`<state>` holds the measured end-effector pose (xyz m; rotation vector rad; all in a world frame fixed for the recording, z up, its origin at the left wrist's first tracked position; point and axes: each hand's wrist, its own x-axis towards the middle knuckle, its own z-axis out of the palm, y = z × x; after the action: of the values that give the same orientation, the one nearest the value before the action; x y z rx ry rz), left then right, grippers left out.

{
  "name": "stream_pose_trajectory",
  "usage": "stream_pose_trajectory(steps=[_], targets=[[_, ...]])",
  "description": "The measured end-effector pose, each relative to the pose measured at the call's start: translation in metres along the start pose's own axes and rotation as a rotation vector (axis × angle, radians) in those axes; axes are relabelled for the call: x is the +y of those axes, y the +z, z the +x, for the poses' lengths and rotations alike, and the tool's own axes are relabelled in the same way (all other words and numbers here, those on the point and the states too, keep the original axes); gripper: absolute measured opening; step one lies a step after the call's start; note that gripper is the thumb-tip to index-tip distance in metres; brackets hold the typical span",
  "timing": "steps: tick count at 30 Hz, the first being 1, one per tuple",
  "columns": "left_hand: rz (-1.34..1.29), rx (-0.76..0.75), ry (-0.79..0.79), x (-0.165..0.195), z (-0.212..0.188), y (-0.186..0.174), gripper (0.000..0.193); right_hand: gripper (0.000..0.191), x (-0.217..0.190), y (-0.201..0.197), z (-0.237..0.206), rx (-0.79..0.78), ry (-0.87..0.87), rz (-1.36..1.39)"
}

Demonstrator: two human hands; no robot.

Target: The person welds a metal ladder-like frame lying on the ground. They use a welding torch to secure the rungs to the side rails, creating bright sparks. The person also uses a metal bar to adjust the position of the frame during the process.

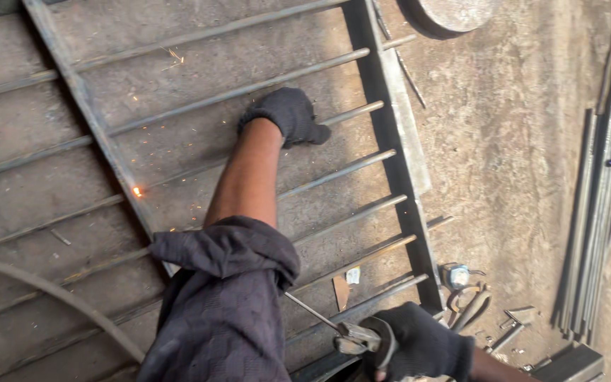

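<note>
A steel gate frame (397, 163) with several thin cross bars lies flat on the concrete floor. My left hand (288, 117), in a black glove, presses down on one cross bar (351, 113) near the frame's right rail. The forearm is bare, with a dark sleeve rolled to the elbow. At the bottom edge my right hand (419, 346), also gloved in black, grips a welding electrode holder (358, 338). Its thin rod (310, 311) points left and its tip is hidden behind my left sleeve. Small orange sparks (136, 191) glow by the frame's left upright.
A bundle of long steel rods (595, 212) lies along the right side. Pliers and small metal parts (468, 303) sit beside the frame's lower right corner. A round metal disc (454, 13) is at the top, and a curved cable (51, 293) crosses the lower left.
</note>
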<state>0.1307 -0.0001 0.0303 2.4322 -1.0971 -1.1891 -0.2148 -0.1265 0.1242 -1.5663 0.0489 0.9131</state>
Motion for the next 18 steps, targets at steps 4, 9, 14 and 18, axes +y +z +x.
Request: stream_pose_trajectory(steps=[4, 9, 14, 18], targets=[[-0.048, -0.068, -0.061, -0.009, 0.017, 0.013, 0.065, 0.04, -0.005, -0.017, -0.062, 0.111, 0.329, 0.636], [-0.04, -0.056, -0.041, -0.013, 0.027, 0.02, 0.066, 0.042, 0.002, -0.061, -0.129, 0.231, 0.189, 0.024], [-0.072, -0.067, -0.104, -0.006, 0.021, 0.016, 0.066, 0.057, 0.0, -0.084, -0.163, 0.468, 0.687, 0.022], [-0.058, -0.078, -0.134, 0.001, 0.013, 0.008, 0.067, 0.063, -0.014, -0.09, -0.152, 0.64, 0.516, -0.431]])
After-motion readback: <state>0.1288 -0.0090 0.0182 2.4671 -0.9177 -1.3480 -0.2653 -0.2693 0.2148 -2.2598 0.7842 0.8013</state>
